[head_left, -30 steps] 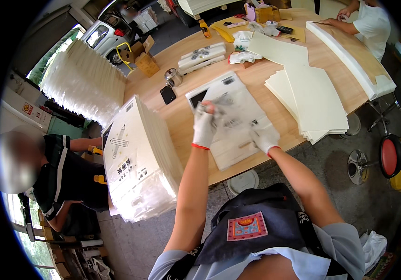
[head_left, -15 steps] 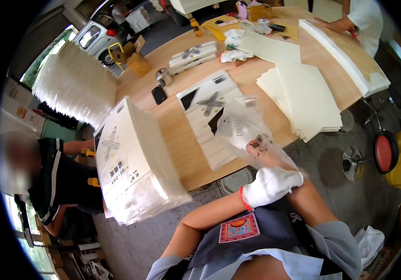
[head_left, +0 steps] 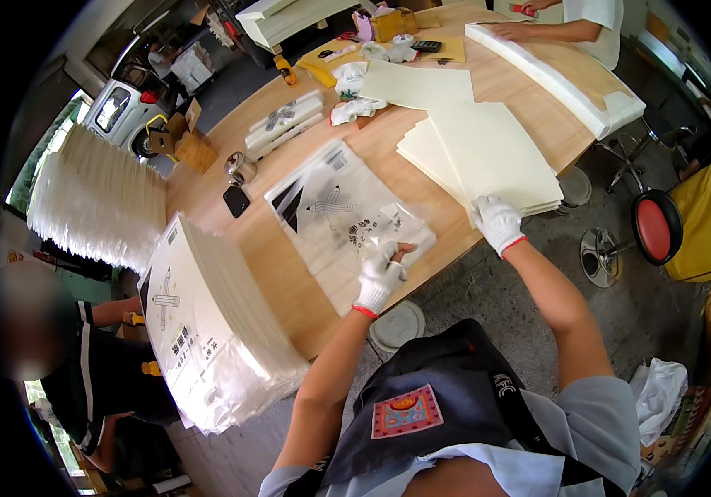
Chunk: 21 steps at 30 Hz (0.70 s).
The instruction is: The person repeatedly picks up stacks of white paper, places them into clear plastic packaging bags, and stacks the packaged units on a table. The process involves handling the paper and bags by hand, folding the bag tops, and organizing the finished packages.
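A clear printed plastic bag [head_left: 335, 203] lies on a pile of such bags before me on the table. My left hand [head_left: 382, 277], in a white glove with bare fingertips and a red cuff, pinches the bag's near edge. At the near corner of a fanned stack of cream paper sheets [head_left: 496, 153], my gloved right hand [head_left: 500, 225] has its fingers closed on the edge; how many sheets it grips is hidden. A tall stack of filled bags [head_left: 206, 323] stands at the table's left edge.
Beyond the bags are a phone [head_left: 236, 200], a metal tin [head_left: 240, 167] and rolled bags [head_left: 285, 124]. A long white stack [head_left: 546, 79] lies at the far right, near a co-worker's hand. Another person sits at the left. A red-seated stool [head_left: 657, 225] stands at the right.
My right hand has come out of the plastic bag and moved to the paper stack. The bag has come down onto the pile, with my left hand at its near edge. The view has shifted.
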Motion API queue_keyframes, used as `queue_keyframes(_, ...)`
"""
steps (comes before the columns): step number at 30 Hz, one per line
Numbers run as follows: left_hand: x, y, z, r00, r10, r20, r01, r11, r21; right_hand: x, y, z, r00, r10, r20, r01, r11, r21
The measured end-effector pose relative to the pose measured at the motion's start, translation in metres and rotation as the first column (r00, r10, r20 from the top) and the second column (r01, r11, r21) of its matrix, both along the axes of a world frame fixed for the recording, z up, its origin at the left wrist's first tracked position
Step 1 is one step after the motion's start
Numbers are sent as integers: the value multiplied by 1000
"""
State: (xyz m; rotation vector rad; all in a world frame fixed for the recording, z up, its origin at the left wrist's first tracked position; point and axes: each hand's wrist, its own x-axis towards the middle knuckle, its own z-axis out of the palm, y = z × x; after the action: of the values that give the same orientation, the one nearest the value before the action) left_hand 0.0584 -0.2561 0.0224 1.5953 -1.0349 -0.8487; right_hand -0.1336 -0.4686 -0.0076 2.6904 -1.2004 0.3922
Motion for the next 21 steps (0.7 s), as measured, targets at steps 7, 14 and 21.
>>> queue_keyframes(7, -35, -53, 16, 924, -162, -347, 301, 867, 398, -8, 68, 99, 941, 334, 57, -335, 894, 297)
queue_keyframes(14, -2, -5, 23, 903, 41, -428, 139, 914, 380, -57, 94, 33, 588, -235, 774, -493, 655, 573)
queue_keyframes(21, -70, -3, 52, 786, -446, 428, 150, 809, 568, -18, 111, 14, 475, -632, 612, -702, 148, 697)
